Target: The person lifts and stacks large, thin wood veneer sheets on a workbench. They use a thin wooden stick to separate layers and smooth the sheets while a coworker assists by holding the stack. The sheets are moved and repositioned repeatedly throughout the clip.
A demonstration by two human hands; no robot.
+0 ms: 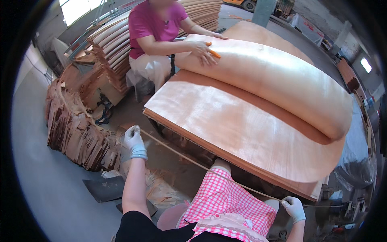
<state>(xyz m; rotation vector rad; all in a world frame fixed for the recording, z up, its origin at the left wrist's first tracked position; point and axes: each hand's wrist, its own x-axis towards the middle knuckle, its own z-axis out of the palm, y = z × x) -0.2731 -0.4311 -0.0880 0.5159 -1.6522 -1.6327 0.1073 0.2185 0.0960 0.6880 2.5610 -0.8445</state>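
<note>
A long, thin tan strip (193, 162) stretches across my lap, between my two white-gloved hands. Its far end is pinched in my left hand (135, 141), raised near the left corner of the wood sheet stack. Lower on the right, my right hand (294, 207) has its fingers closed on the strip near its other end. Whether the strip is wood or cord I cannot tell. Just beyond it lies a stack of thin wood veneer sheets (225, 121). The top veneer sheet (266, 76) is curled back into a big roll along the far side.
A co-worker in a magenta shirt (153, 24) rests both hands on the roll, one with an orange tool (213, 51). Broken veneer scraps (76, 129) are heaped at the left. Curved sheets (109, 48) are piled behind the co-worker. Clear plastic (352, 157) hangs at the right.
</note>
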